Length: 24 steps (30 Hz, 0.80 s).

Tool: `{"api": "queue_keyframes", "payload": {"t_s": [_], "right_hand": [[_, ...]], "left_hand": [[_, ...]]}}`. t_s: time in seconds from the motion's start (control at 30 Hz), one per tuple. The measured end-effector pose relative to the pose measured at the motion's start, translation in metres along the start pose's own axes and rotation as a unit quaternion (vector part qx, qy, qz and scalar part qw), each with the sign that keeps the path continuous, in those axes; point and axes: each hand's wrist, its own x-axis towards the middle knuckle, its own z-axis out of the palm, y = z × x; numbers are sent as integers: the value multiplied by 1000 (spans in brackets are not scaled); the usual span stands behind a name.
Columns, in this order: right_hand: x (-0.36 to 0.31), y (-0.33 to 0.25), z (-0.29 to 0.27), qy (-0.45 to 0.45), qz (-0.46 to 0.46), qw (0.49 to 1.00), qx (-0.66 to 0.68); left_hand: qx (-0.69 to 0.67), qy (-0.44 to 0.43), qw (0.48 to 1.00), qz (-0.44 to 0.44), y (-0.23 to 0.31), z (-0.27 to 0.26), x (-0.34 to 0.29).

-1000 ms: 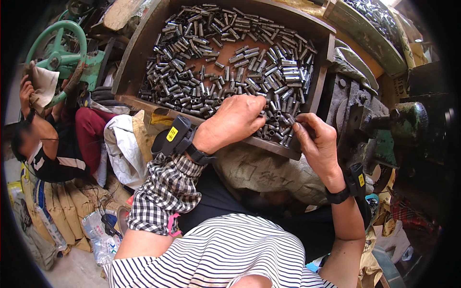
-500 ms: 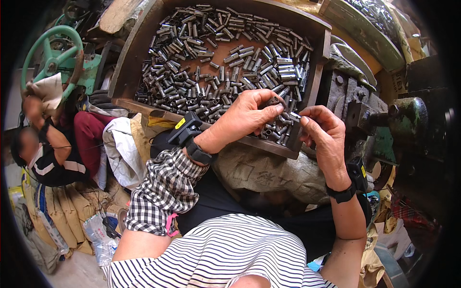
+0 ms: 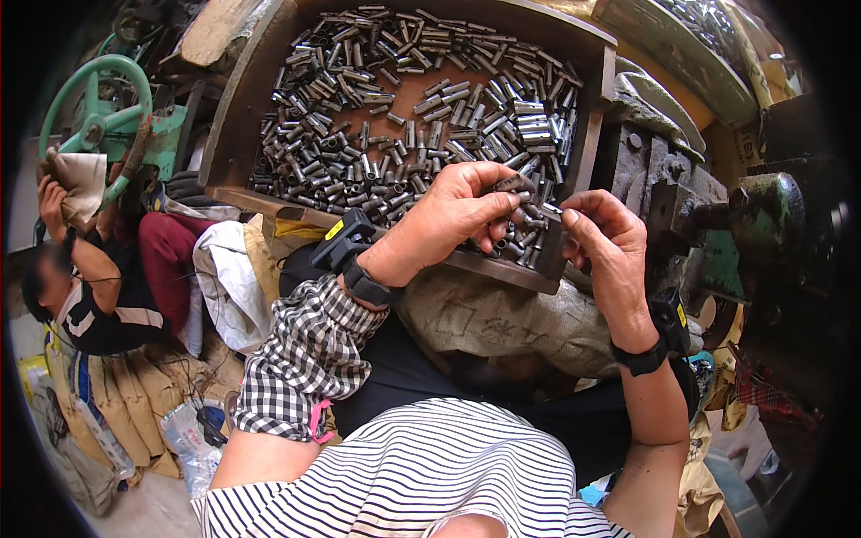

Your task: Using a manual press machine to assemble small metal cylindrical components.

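Note:
A wooden tray [image 3: 587, 134] lies ahead of me, holding a great many short metal tubes [image 3: 453, 94]. Above its near right corner is my left hand [image 3: 466, 211], thumb and forefinger pinched on a short metal tube [image 3: 524, 196] that mostly hides behind the dirty fingertips. Just to the right, over the tray's right edge, my right hand [image 3: 605, 231] is closed in a pinch facing the left one. A small shiny piece seems to show at its fingertips, too small to name. The two hands stand a short gap apart.
At right stands a dark, greasy machine [image 3: 762, 211]. Another tray [image 3: 677, 67] of metal parts is at the far right. On the left, a person [image 3: 99, 278] holds a cloth [image 3: 79, 184] beside a green handwheel [image 3: 94, 108]. A sack [image 3: 511, 327] hangs below the tray.
My right hand has drawn slightly right, widening the gap to the left hand. The left hand has shifted a little left. The person at left has lowered the cloth slightly.

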Motion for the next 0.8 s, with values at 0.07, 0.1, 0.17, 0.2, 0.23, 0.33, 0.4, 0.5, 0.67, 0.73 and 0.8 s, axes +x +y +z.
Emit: {"api": "queue_keyframes", "payload": {"t_s": [0.07,0.1,0.17,0.2,0.23,0.33,0.4,0.5,0.67,0.73,0.8], "right_hand": [[0,1,0,-2,8,1000,13],[0,1,0,-1,9,1000,13],[1,2,-2,-5,14,999,38],[0,1,-1,-4,14,999,39],[0,-1,-1,-4,18,999,41],[0,-1,0,-8,25,999,48],[0,0,0,-9,26,998,50],[0,2,0,-16,33,997,64],[1,5,-1,-24,56,991,118],[0,5,0,-27,64,988,135],[1,5,0,-28,72,985,152]], "left_hand": [[-4,-8,1000,11,-1,-1,0],[-11,-2,1000,17,-2,-3,1],[-18,2,1000,22,-3,-3,2],[-41,-7,999,15,-2,-2,2],[-64,-16,998,8,-2,-1,1],[-53,-10,998,19,-3,0,1],[-48,-14,998,25,-5,0,2],[-36,-26,998,33,-4,2,1],[-35,-29,998,39,-4,2,0],[-4,-28,998,51,-4,2,0],[8,-34,998,56,-5,2,0]]}}
